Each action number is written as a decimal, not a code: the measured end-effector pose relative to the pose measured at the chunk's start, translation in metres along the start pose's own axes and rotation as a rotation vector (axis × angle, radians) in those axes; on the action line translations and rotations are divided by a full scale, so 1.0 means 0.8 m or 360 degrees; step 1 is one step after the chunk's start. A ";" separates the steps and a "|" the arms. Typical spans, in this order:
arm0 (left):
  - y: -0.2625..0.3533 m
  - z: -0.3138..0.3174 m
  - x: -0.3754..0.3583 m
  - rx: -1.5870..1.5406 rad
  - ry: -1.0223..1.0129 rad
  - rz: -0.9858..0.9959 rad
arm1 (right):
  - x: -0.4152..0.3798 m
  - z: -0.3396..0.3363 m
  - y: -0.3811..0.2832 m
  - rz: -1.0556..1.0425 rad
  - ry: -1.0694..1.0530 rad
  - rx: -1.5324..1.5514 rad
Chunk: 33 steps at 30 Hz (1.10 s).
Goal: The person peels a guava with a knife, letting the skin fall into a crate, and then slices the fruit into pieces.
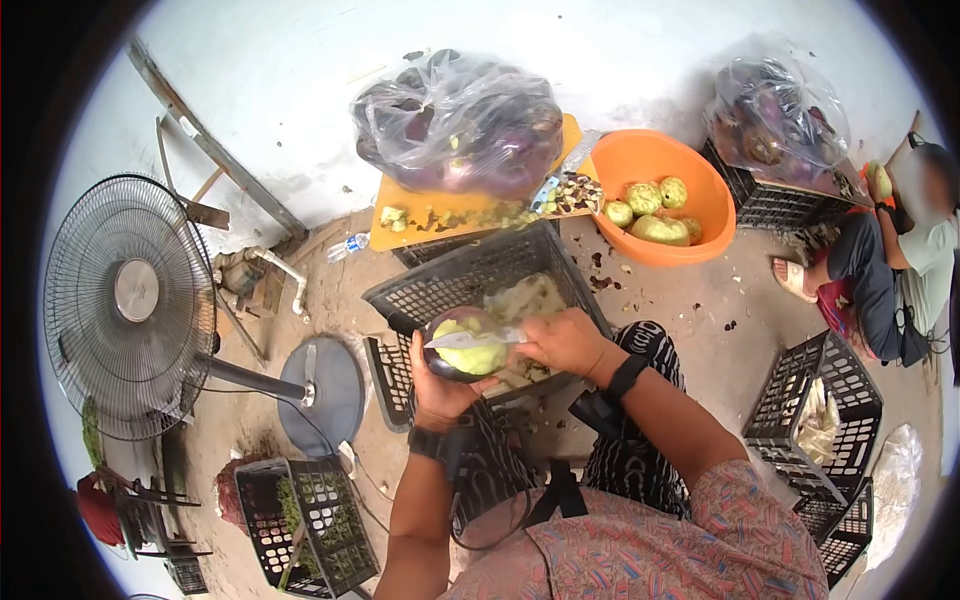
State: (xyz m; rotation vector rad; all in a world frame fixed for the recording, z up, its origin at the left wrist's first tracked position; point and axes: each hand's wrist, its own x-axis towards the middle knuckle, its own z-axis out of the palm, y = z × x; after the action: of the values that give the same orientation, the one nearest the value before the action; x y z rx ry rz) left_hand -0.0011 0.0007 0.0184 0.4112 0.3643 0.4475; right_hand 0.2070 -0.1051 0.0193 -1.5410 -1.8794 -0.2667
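My left hand cups a round eggplant from below; its purple skin is partly pared off, showing pale green flesh. My right hand grips a knife, its blade lying flat across the top of the eggplant and pointing left. Both hands are held over a black plastic crate that holds pale peelings. Black bands sit on both wrists.
An orange basin holds peeled eggplants. A clear bag of purple eggplants rests on an orange board. A standing fan is at left. More crates stand at right, where another person sits by a second bag.
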 end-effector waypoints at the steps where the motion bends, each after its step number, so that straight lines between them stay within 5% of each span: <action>1: 0.002 -0.005 0.001 -0.0005 -0.0117 -0.0044 | 0.000 0.000 0.000 0.0004 0.0005 -0.0002; 6: -0.005 0.007 -0.002 0.0143 -0.0068 -0.0015 | -0.001 0.002 -0.004 0.0019 0.0122 0.0029; 11: -0.017 0.001 0.008 0.0098 0.0095 0.0475 | 0.000 0.011 -0.010 0.0148 0.0078 0.0108; 14: -0.018 -0.010 0.008 0.0394 -0.0169 0.0530 | 0.002 0.012 -0.013 0.0245 -0.0004 0.0167; 17: -0.019 -0.006 0.005 0.0459 -0.0048 0.0564 | 0.002 0.014 -0.013 0.0261 -0.0011 0.0177; 24: -0.006 0.008 -0.005 0.0114 0.0242 0.0288 | 0.003 0.003 -0.006 0.0013 0.0063 0.0117; 26: 0.000 -0.017 -0.001 0.0138 -0.0314 0.0045 | 0.000 0.002 -0.002 -0.0012 0.0062 0.0108; 27: 0.001 -0.013 -0.003 0.0140 -0.0315 0.0043 | 0.000 0.001 -0.002 -0.0040 0.0061 0.0101; 33: -0.008 -0.002 -0.007 0.0184 -0.0020 0.0119 | -0.005 -0.003 -0.008 0.0069 0.0123 0.0105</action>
State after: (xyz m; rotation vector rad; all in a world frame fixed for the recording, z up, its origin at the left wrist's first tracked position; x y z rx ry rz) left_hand -0.0041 -0.0064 0.0155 0.5415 0.3643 0.4981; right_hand 0.2024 -0.1113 0.0198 -1.5042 -1.7757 -0.2393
